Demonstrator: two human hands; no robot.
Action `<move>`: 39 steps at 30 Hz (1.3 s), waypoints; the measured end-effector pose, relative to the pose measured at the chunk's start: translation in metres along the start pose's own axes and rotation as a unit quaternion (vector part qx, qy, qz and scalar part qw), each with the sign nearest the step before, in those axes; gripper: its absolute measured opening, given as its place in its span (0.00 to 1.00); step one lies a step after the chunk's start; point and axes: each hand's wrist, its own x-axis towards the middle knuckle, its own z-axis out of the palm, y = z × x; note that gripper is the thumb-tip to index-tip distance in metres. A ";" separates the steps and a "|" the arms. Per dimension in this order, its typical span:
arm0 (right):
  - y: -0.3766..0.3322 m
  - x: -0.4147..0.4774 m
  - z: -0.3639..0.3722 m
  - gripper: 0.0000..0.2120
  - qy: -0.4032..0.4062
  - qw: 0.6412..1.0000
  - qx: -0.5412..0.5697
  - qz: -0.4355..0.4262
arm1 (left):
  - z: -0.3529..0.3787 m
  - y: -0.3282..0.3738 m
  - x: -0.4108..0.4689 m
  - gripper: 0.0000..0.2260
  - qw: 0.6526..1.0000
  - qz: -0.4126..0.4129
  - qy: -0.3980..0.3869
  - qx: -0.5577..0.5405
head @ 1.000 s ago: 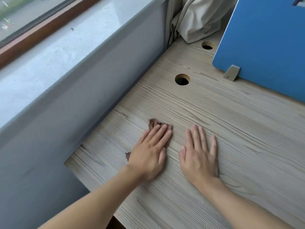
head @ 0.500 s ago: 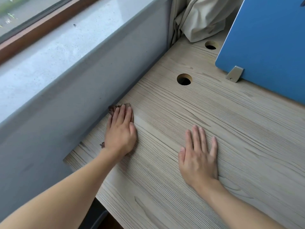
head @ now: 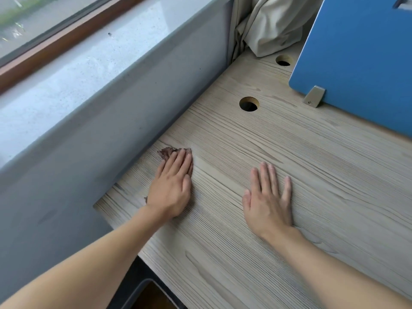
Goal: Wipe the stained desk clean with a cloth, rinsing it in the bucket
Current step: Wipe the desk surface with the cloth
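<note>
I see the left hand (head: 171, 188) flat, fingers together, pressing a crumpled brown cloth (head: 167, 152) onto the pale wood-grain desk (head: 301, 157) near its nine o'clock edge. The right hand (head: 267, 197) rests flat at three o'clock of the left, fingers spread.

I am wearing the single wide-angle camera on my head, and it is looking forward and steeply down from close above the tabletop (head: 312, 175), framing my left hand (head: 171, 188) and right hand (head: 269, 201) near the centre, the windowsill (head: 78, 70) at left and the blue divider (head: 356, 52) at upper right.
</note>
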 end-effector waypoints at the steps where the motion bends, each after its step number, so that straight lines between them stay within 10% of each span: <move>1: 0.001 -0.004 -0.001 0.32 0.005 1.000 0.005 -0.006 | -0.001 -0.003 0.003 0.28 1.000 -0.015 0.008 -0.008; 9: -0.002 -0.048 0.008 0.30 0.025 0.998 0.002 -0.054 | 0.015 0.058 -0.042 0.28 0.997 0.078 -0.025 0.006; 14: -0.003 -0.047 0.008 0.30 0.035 0.998 0.015 -0.053 | 0.018 0.073 -0.041 0.29 0.999 -0.037 0.013 0.000; 19: -0.002 -0.049 0.009 0.30 0.034 0.998 0.016 -0.058 | 0.017 0.068 -0.068 0.27 0.988 0.143 -0.058 0.014; 24: -0.023 -0.050 0.001 0.33 0.032 0.996 0.013 -0.088 | 0.017 0.057 -0.052 0.28 1.000 -0.017 0.004 0.018; 29: -0.046 -0.058 0.009 0.31 0.004 0.996 0.036 -0.082 | 0.007 0.016 -0.057 0.27 0.998 0.063 -0.022 0.020; 33: -0.045 -0.058 0.011 0.31 -0.003 0.996 0.017 -0.084 | 0.003 -0.002 -0.044 0.28 0.996 -0.087 0.026 0.007; 39: -0.047 -0.058 0.009 0.32 -0.007 0.997 0.003 -0.082 | -0.001 -0.027 -0.048 0.27 1.000 0.013 -0.001 0.013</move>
